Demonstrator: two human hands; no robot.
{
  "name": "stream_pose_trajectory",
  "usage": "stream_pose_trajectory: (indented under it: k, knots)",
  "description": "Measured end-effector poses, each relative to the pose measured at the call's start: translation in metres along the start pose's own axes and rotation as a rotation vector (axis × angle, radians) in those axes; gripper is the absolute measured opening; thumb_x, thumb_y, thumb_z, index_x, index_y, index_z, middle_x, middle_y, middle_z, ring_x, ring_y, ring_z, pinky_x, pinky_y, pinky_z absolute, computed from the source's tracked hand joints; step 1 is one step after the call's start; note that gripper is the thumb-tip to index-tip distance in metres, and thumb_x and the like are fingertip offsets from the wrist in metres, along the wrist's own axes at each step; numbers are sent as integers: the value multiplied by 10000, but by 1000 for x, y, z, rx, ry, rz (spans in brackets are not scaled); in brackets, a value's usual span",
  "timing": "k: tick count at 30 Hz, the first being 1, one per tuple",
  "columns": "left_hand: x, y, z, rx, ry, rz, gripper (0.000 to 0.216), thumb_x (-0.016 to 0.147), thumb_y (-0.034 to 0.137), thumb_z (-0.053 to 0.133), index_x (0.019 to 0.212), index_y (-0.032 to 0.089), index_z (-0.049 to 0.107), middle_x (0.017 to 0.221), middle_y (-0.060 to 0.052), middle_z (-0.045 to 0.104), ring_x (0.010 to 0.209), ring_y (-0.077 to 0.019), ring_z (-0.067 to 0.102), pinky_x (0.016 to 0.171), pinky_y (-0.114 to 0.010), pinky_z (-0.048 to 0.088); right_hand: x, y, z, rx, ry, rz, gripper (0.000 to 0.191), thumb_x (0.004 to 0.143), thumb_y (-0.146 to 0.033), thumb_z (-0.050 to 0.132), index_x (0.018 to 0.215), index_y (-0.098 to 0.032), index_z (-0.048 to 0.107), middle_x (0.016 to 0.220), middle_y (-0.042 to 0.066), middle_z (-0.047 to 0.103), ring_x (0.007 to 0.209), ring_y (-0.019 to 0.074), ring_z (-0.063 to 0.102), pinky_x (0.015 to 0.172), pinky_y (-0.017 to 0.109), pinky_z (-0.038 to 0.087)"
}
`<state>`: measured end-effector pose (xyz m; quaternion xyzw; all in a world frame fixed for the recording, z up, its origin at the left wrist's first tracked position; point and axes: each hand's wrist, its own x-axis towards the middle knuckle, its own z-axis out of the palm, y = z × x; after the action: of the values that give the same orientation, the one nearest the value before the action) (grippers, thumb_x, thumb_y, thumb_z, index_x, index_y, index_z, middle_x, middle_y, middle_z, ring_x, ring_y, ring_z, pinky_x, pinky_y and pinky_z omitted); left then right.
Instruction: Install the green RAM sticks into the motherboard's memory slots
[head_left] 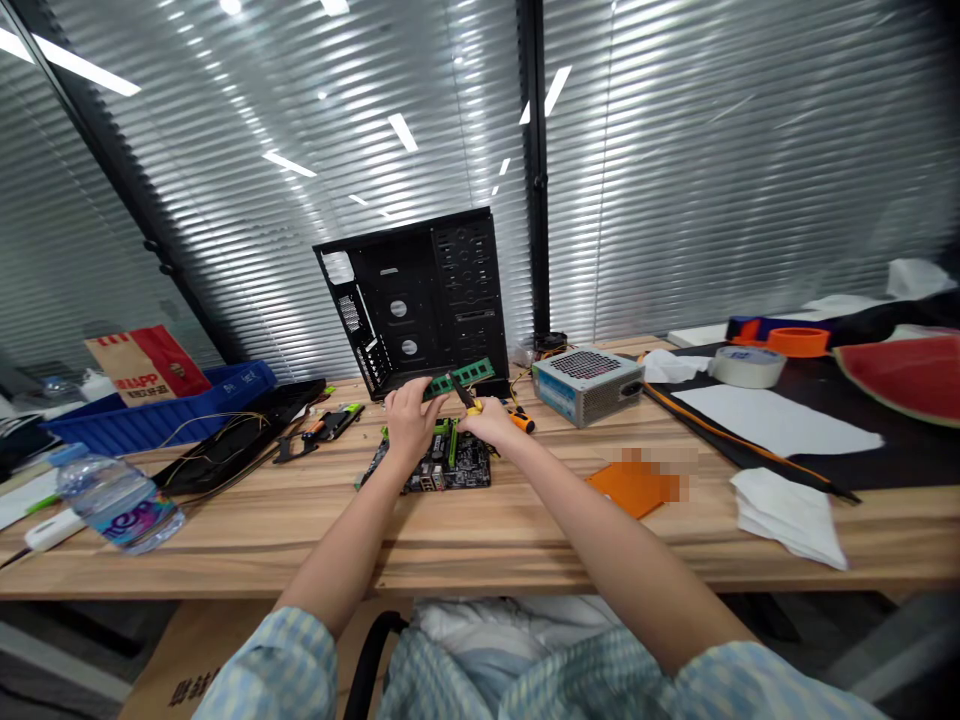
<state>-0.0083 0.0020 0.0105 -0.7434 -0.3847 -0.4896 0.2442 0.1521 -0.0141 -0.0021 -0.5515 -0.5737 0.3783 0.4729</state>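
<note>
While the board point(450, 465) is lying flat in the middle of the bench point(450, 545), the left hand point(409, 412) is holding a green RAM stick point(471, 374) just above it, fingers clamped on one end, not yet seated; the right hand point(493, 420) is gripping a yellow-handled tool point(466, 394). The case point(424, 300) is standing open by the far edge.

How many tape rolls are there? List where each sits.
2. White roll on the black mat at right; orange roll just behind it. Others may be hidden.
</note>
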Motion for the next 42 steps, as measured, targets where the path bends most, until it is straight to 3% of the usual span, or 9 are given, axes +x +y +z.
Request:
stream_pose_trajectory:
  k: [15, 25, 37, 42]
  knots:
    - [0, -4, 1, 4, 30, -2, 362, 904, 468, 533, 1131, 190, 584, 1065, -126, 673, 1008, -248, 618, 864, -368, 390, -5, -3, -2, 33, 21, -24, 309, 497, -361, 795, 695, -173, 651, 642, -29, 601, 649, 137, 537, 594, 231, 380]
    - [1, -2, 0, 22, 50, 7, 354, 909, 479, 522, 1115, 196, 577, 1035, -114, 677, 985, -238, 623, 845, -357, 402, -12, -7, -4, 133, -48, -106, 338, 532, -360, 799, 809, -186, 714, 730, -14, 665, 694, 153, 583, 635, 242, 418]
    - [-1, -5, 2, 22, 13, -2, 359, 907, 481, 518, 1113, 193, 578, 1043, -117, 667, 969, -238, 612, 847, -359, 393, -19, -18, -9, -199, 60, -85, 311, 611, -485, 747, 682, -193, 665, 671, 7, 627, 654, 154, 544, 570, 244, 350]
    - [-1, -7, 3, 3, 17, -7, 368, 903, 476, 526, 1112, 178, 579, 1021, -123, 660, 956, -247, 608, 840, -366, 386, -18, -15, -8, -295, 123, -106, 334, 632, -518, 734, 731, -204, 677, 703, 21, 643, 683, 165, 563, 599, 250, 372]
